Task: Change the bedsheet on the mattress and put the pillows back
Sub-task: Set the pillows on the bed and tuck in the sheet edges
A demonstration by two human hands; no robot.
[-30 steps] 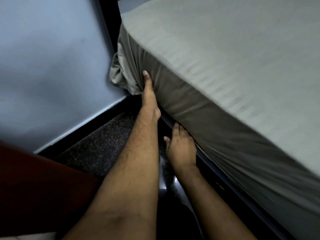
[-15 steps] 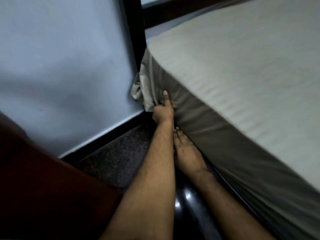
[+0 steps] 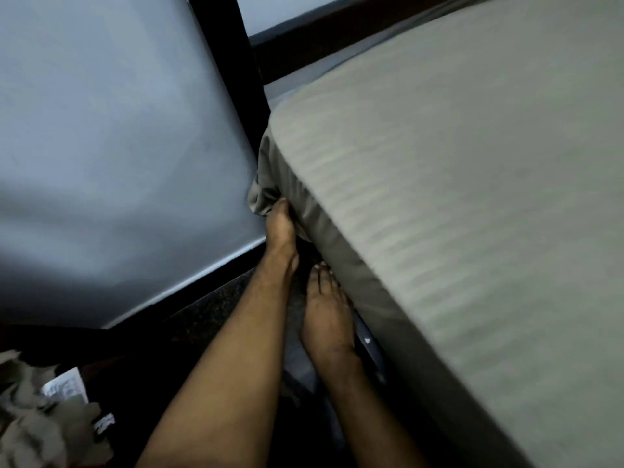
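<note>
A grey-beige striped bedsheet (image 3: 456, 204) covers the mattress, which fills the right side of the view. Its loose fabric bunches at the near corner (image 3: 261, 194) beside the bed post. My left hand (image 3: 282, 231) reaches to that corner, and its fingertips touch the bunched sheet below the mattress edge. My right hand (image 3: 326, 312) lies lower, fingers straight along the sheet's hanging side, with the tips slipping under the mattress. No pillows are in view.
A dark bed post (image 3: 229, 69) stands against the pale grey wall (image 3: 111, 136). A dark headboard rail (image 3: 337, 32) runs behind the mattress. The floor (image 3: 209, 319) is dark stone. Crumpled cloth and a printed paper (image 3: 50, 413) lie at the bottom left.
The view has swung right and closer to the corner. My left hand has left the mattress side and moved to the bunched corner fabric. My right hand stays low against the sheet.
</note>
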